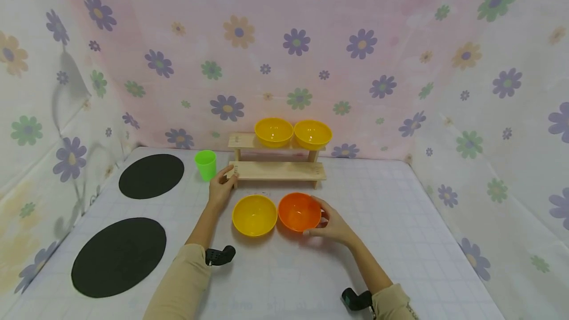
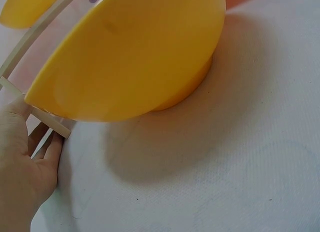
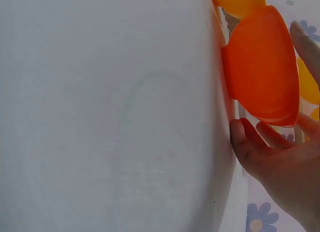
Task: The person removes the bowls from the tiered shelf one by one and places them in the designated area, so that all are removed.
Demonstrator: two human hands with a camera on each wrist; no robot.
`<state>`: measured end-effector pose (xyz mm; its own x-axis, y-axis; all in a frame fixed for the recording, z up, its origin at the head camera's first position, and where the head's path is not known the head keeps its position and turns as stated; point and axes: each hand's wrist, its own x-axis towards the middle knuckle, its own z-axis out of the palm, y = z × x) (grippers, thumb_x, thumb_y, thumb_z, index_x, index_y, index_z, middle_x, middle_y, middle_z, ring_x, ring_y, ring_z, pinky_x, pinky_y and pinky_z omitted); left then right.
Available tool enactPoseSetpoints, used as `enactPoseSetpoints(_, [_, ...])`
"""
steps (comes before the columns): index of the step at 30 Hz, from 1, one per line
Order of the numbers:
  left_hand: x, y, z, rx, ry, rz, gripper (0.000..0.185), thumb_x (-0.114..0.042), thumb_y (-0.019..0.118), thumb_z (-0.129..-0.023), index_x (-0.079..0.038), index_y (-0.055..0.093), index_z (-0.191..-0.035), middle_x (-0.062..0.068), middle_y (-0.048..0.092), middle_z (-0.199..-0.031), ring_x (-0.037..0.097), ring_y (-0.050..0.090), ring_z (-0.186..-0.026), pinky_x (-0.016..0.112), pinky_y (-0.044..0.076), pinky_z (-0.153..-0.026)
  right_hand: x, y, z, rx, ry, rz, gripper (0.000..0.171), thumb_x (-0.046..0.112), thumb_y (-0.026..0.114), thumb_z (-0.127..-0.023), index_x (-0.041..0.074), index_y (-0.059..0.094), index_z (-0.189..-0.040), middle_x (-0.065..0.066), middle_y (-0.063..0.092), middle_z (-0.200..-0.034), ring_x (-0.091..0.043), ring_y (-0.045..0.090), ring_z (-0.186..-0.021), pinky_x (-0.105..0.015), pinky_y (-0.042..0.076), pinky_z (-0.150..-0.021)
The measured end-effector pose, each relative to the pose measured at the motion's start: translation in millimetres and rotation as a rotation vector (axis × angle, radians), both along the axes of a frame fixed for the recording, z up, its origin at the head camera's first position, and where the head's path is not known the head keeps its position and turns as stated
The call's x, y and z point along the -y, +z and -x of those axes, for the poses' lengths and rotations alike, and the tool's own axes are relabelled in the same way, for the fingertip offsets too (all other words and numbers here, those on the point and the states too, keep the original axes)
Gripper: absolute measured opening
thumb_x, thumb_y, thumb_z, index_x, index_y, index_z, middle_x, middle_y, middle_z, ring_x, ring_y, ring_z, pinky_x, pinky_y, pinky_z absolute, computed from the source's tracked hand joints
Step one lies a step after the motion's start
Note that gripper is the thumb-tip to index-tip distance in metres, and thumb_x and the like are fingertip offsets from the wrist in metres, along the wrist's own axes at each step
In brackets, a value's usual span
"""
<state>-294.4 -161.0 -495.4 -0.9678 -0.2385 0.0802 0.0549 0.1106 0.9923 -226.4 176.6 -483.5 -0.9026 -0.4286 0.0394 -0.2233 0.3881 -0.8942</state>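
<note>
Head view: sitting on the surface (image 1: 400, 221) just before the wooden shelf (image 1: 276, 170), orange bowl (image 1: 299, 211) touching yellow bowl (image 1: 254, 215); right hand (image 1: 334, 224) cupping the orange one, grip loosely curled round its rim; left hand (image 1: 221, 187) resting open-fingered against the shelf's end, green cup (image 1: 206, 164) beside.

Left wrist view: showing the yellow bowl's underside.

Right wrist view: showing fingertips (image 3: 240, 132) beneath the orange bowl.

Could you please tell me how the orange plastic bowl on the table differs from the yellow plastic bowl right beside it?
The orange plastic bowl is orange, while the yellow plastic bowl is yellow. The orange bowl sits to the right, the yellow bowl to the left. The right hand cups the orange bowl's side, whereas no hand touches the yellow bowl; the left hand rests on the wooden two-tier shelf. Both bowls stand upright, look empty and seem alike in shape and size.
</note>
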Motion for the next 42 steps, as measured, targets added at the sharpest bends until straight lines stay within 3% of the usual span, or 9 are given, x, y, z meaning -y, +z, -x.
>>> enactPoseSetpoints(5, [0.0,0.6,1.0,0.013,-0.002,0.017,0.043,-0.018,0.063,-0.091,-0.006,0.054,-0.132,0.016,0.050,-0.136,0.015,0.051,-0.093,0.010,0.042,-0.069,-1.8,11.0,8.2,-0.010,-0.025,-0.002,0.086,0.017,0.079,-0.075,0.003,0.031,-0.144,-0.024,0.040,-0.142,-0.039,0.052,-0.113,-0.043,0.049,-0.088])
enactPoseSetpoints(11, [0.9,-0.9,1.9,0.024,0.004,0.025,0.043,-0.019,0.062,-0.091,-0.006,0.054,-0.132,0.014,0.048,-0.139,0.023,0.050,-0.106,0.013,0.041,-0.076,4.6,57.6,11.8,-0.077,-0.119,0.083,0.077,0.002,0.073,-0.079,-0.006,0.029,-0.142,-0.035,0.034,-0.139,-0.052,0.044,-0.117,-0.059,0.042,-0.091])
enactPoseSetpoints(16, [1.1,-2.4,1.9,0.026,0.002,0.028,0.043,-0.020,0.063,-0.091,-0.006,0.054,-0.131,0.014,0.048,-0.139,0.024,0.049,-0.109,0.015,0.041,-0.078,4.5,81.2,30.1,-0.186,-0.210,0.082,0.076,0.000,0.071,-0.080,-0.006,0.028,-0.142,-0.032,0.032,-0.141,-0.051,0.045,-0.117,-0.056,0.045,-0.087])
enactPoseSetpoints(20, [1.3,-2.7,2.2,0.026,0.003,0.036,0.044,-0.020,0.063,-0.091,-0.006,0.054,-0.131,0.015,0.048,-0.138,0.024,0.049,-0.109,0.015,0.041,-0.077,1.8,95.7,49.2,-0.209,-0.237,0.080,0.079,0.001,0.069,-0.081,-0.005,0.023,-0.144,-0.031,0.029,-0.143,-0.050,0.044,-0.118,-0.055,0.046,-0.088])
enactPoseSetpoints(30, [1.6,-0.7,2.6,0.025,0.007,0.022,0.044,-0.017,0.062,-0.091,-0.004,0.053,-0.132,0.016,0.045,-0.141,0.028,0.050,-0.112,0.027,0.044,-0.087,-12.1,95.9,116.1,-0.126,-0.261,0.059,0.090,0.020,0.071,-0.083,0.011,0.013,-0.151,-0.026,0.019,-0.149,-0.045,0.038,-0.125,-0.055,0.041,-0.095])
enactPoseSetpoints(36, [1.9,-2.4,5.0,0.030,0.001,0.005,0.045,-0.018,0.063,-0.090,-0.004,0.053,-0.132,0.016,0.044,-0.142,0.031,0.045,-0.121,0.041,0.039,-0.101,-6.2,99.1,133.9,-0.162,-0.218,0.026,0.091,0.022,0.074,-0.080,0.009,0.017,-0.150,-0.018,0.023,-0.151,-0.042,0.043,-0.121,-0.051,0.041,-0.097])
enactPoseSetpoints(42, [0.9,-1.5,4.8,0.031,0.010,-0.003,0.045,-0.018,0.063,-0.090,-0.003,0.053,-0.132,0.016,0.045,-0.141,0.028,0.047,-0.116,0.036,0.041,-0.097,0.7,99.2,143.2,-0.131,-0.189,0.008,0.089,0.020,0.074,-0.081,0.003,0.018,-0.149,-0.018,0.022,-0.152,-0.039,0.043,-0.121,-0.045,0.039,-0.100])
